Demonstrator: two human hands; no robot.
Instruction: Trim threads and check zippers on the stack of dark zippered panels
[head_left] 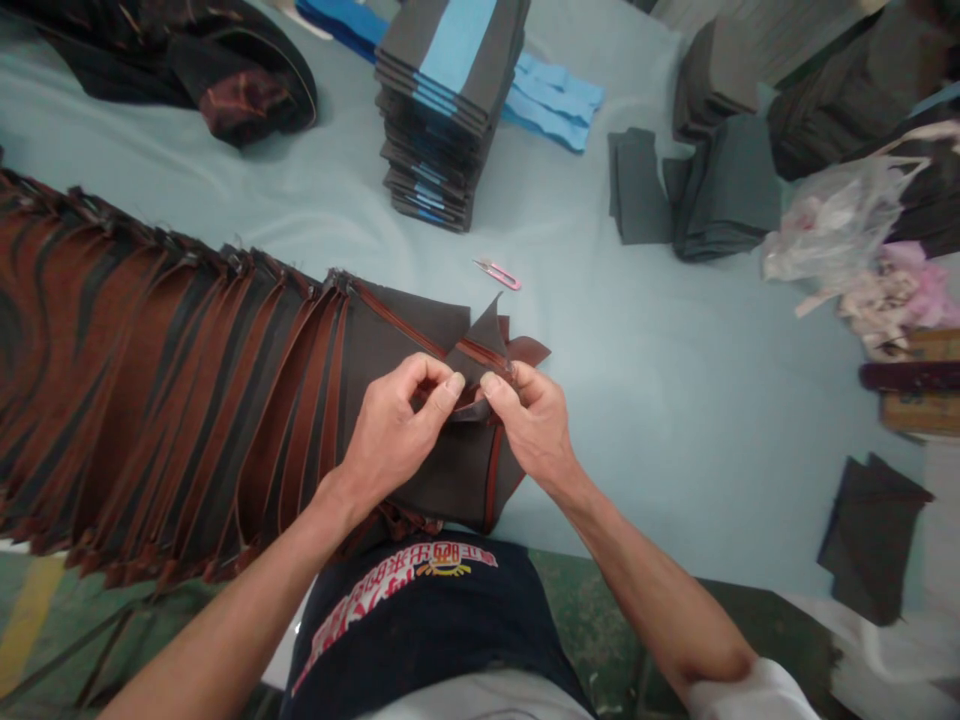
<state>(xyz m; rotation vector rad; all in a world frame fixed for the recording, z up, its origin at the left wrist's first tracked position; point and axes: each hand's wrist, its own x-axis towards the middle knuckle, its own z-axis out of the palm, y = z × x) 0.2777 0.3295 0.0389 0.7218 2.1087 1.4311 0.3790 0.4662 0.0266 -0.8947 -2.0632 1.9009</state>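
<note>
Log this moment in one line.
left hand: pinches dark material; right hand: pinches same material; pink snips: on table, beyond hands; brown-and-dark pieces: row at left

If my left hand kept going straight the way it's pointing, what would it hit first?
Probably the dark grey fabric flap with the reddish-brown strip, just beyond your left hand's fingertips, though depth is unclear.

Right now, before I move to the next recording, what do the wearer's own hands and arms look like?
The left hand and right hand are ungloved, with no ring or watch visible. A pale sleeve ends near the right elbow; no left sleeve shows.
</note>
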